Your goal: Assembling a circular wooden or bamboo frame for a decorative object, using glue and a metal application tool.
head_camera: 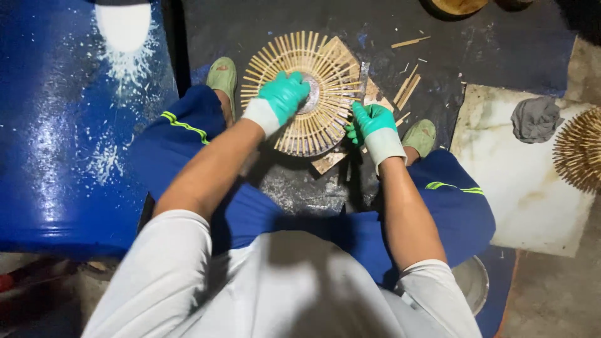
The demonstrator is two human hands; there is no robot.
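A person seen from above sits on dark ground with knees apart, in a white shirt and blue shorts, working on a round wheel of bamboo sticks (307, 94) that lies flat between the feet; every place below is given from that wheel. Far to its left stands a large blue drum (62, 138) spattered with white. Just left of the wheel's rim is a foot in a green sandal (222, 76). The left hand (283, 95), in a green glove with a white cuff, lies on top of the wheel with fingers curled over the pale hub (311, 94) at its middle, pressing down. Under the wheel a flat wooden board (330, 160) shows at the lower edge. At the wheel's right rim the right hand (370, 122), gloved the same way, is closed around the handle of a blade (364, 76) whose metal stands upright against the stick tips. Right of the wheel, loose bamboo slivers (407, 91) lie scattered, and the other green sandal (421, 134) sits lower right. Farther right lies a pale stone slab (519, 188) with a grey rag (536, 119) on it, and at the far right edge part of a second stick wheel (579, 150).
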